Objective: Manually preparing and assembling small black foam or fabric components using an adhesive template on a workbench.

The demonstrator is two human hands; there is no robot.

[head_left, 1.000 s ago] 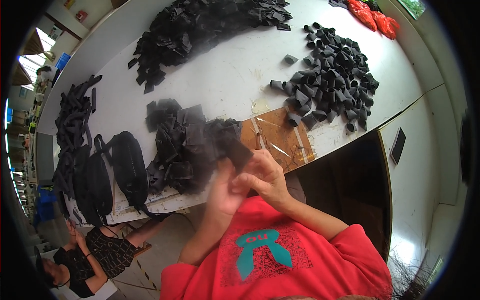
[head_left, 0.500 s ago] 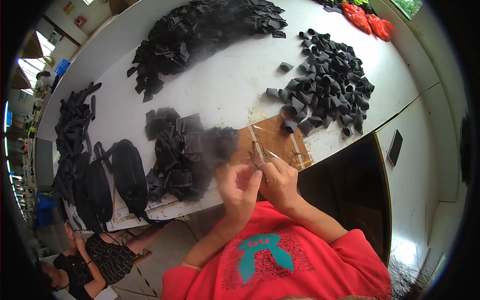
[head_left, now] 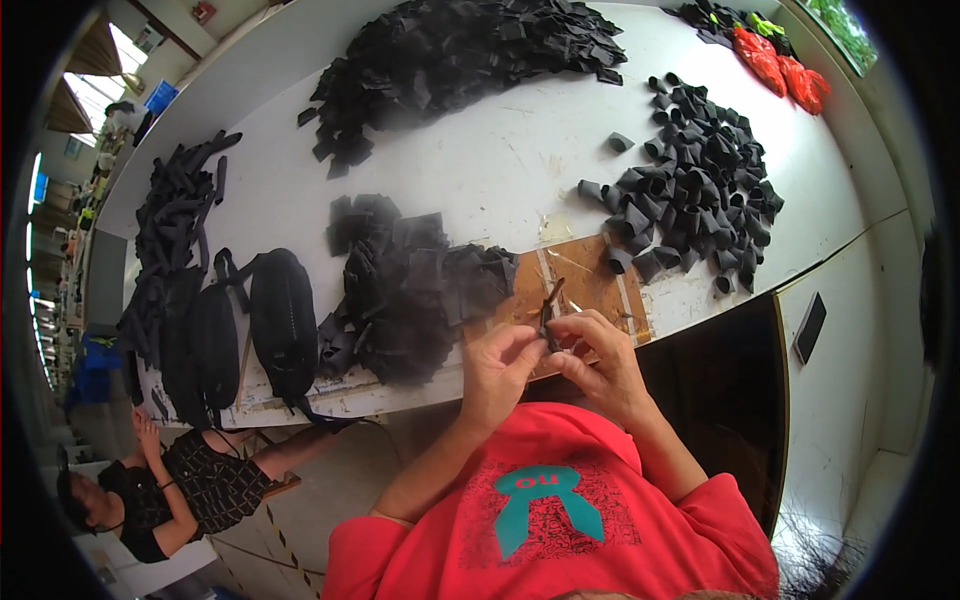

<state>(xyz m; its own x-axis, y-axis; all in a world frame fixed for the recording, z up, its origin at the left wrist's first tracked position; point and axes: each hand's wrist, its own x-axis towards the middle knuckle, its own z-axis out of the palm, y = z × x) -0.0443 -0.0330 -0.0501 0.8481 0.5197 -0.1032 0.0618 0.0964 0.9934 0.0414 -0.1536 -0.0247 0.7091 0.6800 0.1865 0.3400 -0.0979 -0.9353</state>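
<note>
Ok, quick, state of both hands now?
Left hand: closed, fingertips pinching a small dark piece.
Right hand: closed on the same piece; exact grip partly hidden.

I receive a bright, fairly even view of the white desk [head_left: 480, 170], with daylight at the window [head_left: 840, 30] upper right and strip lights [head_left: 33, 190] along the left margin. Glare whitens the lower part of the white panel [head_left: 840, 400] at right; the recess [head_left: 715, 400] beneath the desk falls into deep shadow. A hazy smear softens the middle black pile [head_left: 400, 290]. Fisheye distortion bows the desk's edges, and black vignetting closes the corners.
</note>
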